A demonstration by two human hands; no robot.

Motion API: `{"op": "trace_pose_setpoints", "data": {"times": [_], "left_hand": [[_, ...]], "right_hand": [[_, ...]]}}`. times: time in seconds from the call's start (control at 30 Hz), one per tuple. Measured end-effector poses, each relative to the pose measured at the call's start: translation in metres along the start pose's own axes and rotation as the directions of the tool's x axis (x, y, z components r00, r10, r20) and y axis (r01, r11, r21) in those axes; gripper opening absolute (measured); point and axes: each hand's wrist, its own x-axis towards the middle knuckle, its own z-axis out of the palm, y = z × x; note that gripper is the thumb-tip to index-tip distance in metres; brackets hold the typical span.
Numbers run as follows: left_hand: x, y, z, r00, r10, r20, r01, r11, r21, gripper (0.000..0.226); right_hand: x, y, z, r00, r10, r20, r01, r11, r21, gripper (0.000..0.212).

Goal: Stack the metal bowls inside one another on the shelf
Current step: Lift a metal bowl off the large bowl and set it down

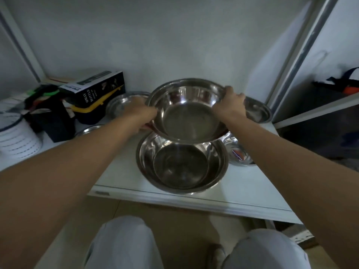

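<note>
At the far left edge of the shelf (252,183) there's a white striped tub (17,140), then a dark caddy (54,121) stuffed with odds and ends and a spray bottle box (95,88) leaning on a yellow thing. None of that matters for the job, just clutter.

Moving right, there's a small bowl (118,105) back near the wall and a sliver of another rim (87,130) peeking out from under the left forearm. Then the left hand (142,113), fingers curled round the left rim of the held bowl (186,111). That one is up off the shelf, tipped a bit toward the camera, hovering just behind and over the big bowl (182,162) sitting by the front edge. The right hand (232,104) is clamped on the opposite rim, thumb over the lip.

Further right are 2 more: a stickered bowl (238,154) just beside the big one, and a back bowl (258,111) in the right rear corner.

My take: thin steel, so light and totally rigid, but slick, and it'll clang or skate if dropped in crooked. Rim grip on 2 opposite sides looks right to me. Level it out, centre it over the big bowl, lower it in.
</note>
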Motion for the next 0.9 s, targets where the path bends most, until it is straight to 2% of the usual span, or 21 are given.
{"op": "trace_pose_setpoints", "data": {"times": [0.1, 0.17, 0.3, 0.43, 0.6, 0.8, 0.9], "left_hand": [[-0.03, -0.015, -0.013, 0.991, -0.032, 0.13, 0.023, 0.997, 0.07, 0.018], [-0.041, -0.027, -0.018, 0.981, -0.062, 0.186, 0.04, 0.992, 0.12, 0.017], [-0.044, -0.047, -0.023, 0.978, -0.084, 0.188, 0.043, 0.976, 0.213, 0.028], [-0.039, -0.054, -0.025, 0.987, -0.023, 0.159, -0.032, 0.943, 0.331, 0.02], [-0.036, -0.062, -0.016, 0.968, 0.007, 0.252, -0.134, 0.86, 0.492, 0.022], [-0.019, -0.068, -0.006, 0.963, 0.003, 0.271, -0.186, 0.734, 0.654, 0.011], [-0.004, -0.062, -0.004, 0.973, 0.045, 0.225, -0.186, 0.729, 0.659, 0.013]], "right_hand": [[-0.024, 0.019, 0.013, 0.993, 0.012, 0.116, -0.001, 0.996, -0.087, 0.06], [-0.04, 0.03, 0.026, 0.986, -0.009, 0.165, 0.039, 0.983, -0.178, 0.056], [-0.058, 0.043, 0.043, 0.98, -0.034, 0.198, 0.085, 0.962, -0.258, 0.038], [-0.06, 0.05, 0.049, 0.981, -0.13, 0.147, 0.174, 0.921, -0.348, 0.038], [-0.059, 0.059, 0.049, 0.972, -0.138, 0.19, 0.199, 0.913, -0.355, 0.047], [-0.052, 0.06, 0.052, 0.968, -0.138, 0.208, 0.203, 0.92, -0.336, 0.039], [-0.044, 0.057, 0.051, 0.964, -0.157, 0.215, 0.225, 0.913, -0.34, 0.045]]}}
